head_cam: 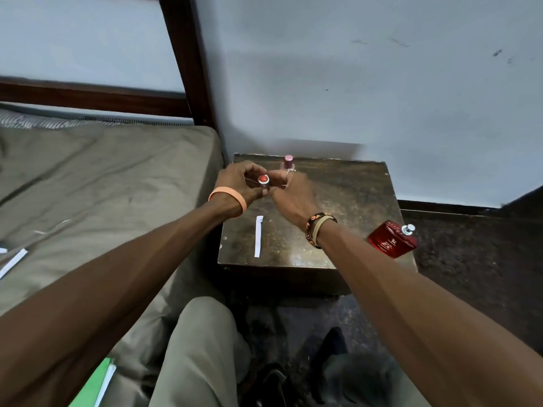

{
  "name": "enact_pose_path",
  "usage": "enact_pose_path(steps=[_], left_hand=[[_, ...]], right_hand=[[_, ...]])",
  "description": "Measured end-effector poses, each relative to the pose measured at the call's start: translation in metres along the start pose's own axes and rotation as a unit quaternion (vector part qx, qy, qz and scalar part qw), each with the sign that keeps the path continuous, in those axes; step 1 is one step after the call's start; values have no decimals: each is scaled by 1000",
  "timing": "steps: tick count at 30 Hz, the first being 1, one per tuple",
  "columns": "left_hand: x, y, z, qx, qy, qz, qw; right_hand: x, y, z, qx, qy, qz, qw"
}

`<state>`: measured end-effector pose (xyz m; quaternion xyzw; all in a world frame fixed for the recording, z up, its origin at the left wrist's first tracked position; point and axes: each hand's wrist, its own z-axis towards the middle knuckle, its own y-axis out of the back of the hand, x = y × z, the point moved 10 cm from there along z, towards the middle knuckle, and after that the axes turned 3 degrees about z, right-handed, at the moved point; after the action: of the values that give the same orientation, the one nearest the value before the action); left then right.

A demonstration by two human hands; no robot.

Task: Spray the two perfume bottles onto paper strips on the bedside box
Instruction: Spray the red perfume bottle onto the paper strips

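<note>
My left hand grips a small silver cylinder with a red top above the far left part of the dark bedside box. My right hand meets it from the right, fingertips pinching its lower end. Just behind my right hand, a pink-capped perfume bottle stands upright near the box's back edge. A red perfume bottle with a bare silver sprayer lies tilted at the box's right front corner. One white paper strip lies flat on the box between my forearms.
The box stands against a pale wall, with a bed and its dark wooden frame to the left. Another white strip lies on the bed, with green paper nearer me. My knee is below the box, over dark floor.
</note>
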<state>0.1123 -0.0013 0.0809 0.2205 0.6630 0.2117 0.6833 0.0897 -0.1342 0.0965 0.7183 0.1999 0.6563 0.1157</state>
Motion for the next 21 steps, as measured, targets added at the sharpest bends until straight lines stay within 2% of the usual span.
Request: enact_pose_path(steps=[9, 21], left_hand=[[67, -14, 3, 8, 57, 56, 997], [107, -27, -1, 10, 107, 91, 990]], right_hand=[[-52, -58, 27, 28, -57, -2, 998], [-78, -86, 36, 64, -75, -36, 994]])
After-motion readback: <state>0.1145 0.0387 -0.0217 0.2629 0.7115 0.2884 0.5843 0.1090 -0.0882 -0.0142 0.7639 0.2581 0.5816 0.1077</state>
